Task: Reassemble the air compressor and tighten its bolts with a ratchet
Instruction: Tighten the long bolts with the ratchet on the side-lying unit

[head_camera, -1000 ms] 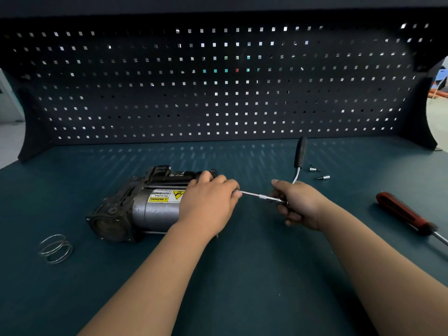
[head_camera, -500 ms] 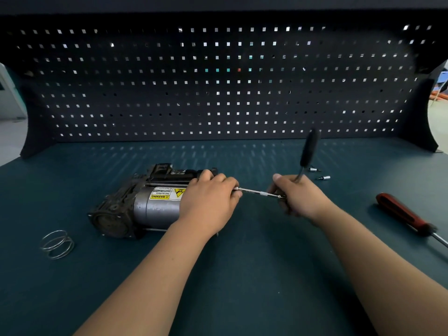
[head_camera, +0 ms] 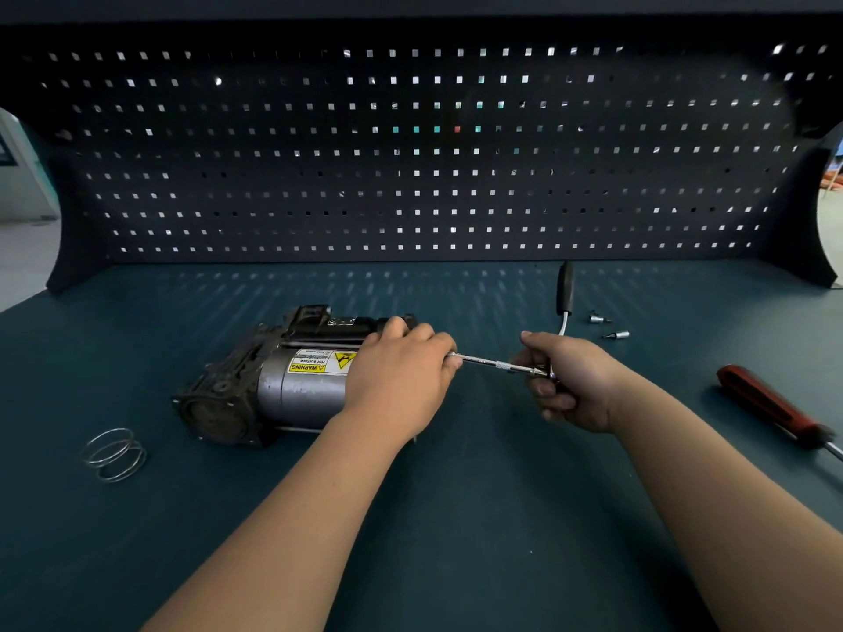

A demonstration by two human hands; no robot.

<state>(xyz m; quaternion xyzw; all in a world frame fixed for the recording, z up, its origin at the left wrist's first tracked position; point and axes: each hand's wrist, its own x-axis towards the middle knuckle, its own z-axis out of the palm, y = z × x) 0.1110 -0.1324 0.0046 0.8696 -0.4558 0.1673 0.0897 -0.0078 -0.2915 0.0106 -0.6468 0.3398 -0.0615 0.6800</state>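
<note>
Our left hand (head_camera: 401, 376) grips the air compressor (head_camera: 273, 385) at its right end while, just right of it, our right hand (head_camera: 570, 380) clenches the ratchet (head_camera: 564, 291).

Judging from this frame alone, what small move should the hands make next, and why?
Probably swing the ratchet through a tightening stroke. The right hand grips its head, the extension bar runs to the air compressor end, and the left hand holds that end steady.
</note>
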